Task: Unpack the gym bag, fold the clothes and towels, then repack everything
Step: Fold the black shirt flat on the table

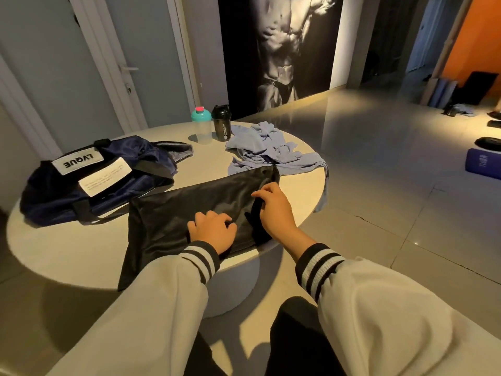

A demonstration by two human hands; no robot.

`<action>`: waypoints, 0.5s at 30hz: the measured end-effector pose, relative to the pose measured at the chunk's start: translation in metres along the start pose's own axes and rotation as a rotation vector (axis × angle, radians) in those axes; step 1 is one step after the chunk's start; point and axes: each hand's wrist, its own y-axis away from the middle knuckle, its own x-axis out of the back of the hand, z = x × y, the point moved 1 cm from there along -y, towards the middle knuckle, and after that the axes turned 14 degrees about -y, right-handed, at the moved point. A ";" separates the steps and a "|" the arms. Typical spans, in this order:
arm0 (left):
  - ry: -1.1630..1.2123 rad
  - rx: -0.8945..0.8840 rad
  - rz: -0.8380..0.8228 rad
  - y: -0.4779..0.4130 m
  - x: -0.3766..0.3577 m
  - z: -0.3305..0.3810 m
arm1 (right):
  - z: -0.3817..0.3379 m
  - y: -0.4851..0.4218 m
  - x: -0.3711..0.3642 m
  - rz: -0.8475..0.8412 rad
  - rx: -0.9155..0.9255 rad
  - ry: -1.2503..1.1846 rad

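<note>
A black garment [173, 213] lies spread across the near side of the round white table [67, 251], one corner hanging over the front edge. My left hand [212, 232] rests on its near part with curled fingers gathering the cloth. My right hand [271, 204] pinches a fold of the same black cloth at its right edge. The navy gym bag [89, 183] sits open at the left of the table. A crumpled light-blue cloth [268, 150] lies at the far right, partly draped over the table's edge.
A clear shaker bottle with a teal lid [202, 126] and a black shaker bottle [221, 123] stand at the table's far side. Tiled floor spreads to the right, with a blue box [484, 162] and mats by the orange wall. Doors stand behind on the left.
</note>
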 end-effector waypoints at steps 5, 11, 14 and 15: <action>0.615 -0.076 -0.109 0.012 0.000 -0.048 | -0.053 -0.017 -0.049 -0.065 0.171 -0.018; 0.917 0.388 0.263 0.038 0.003 -0.128 | -0.125 -0.003 -0.121 -0.481 0.409 -0.093; 0.796 0.438 0.233 0.048 -0.016 -0.151 | -0.126 0.015 -0.141 -0.668 0.332 -0.164; 0.757 0.401 0.196 0.049 -0.024 -0.155 | -0.120 0.018 -0.144 -0.658 0.319 -0.164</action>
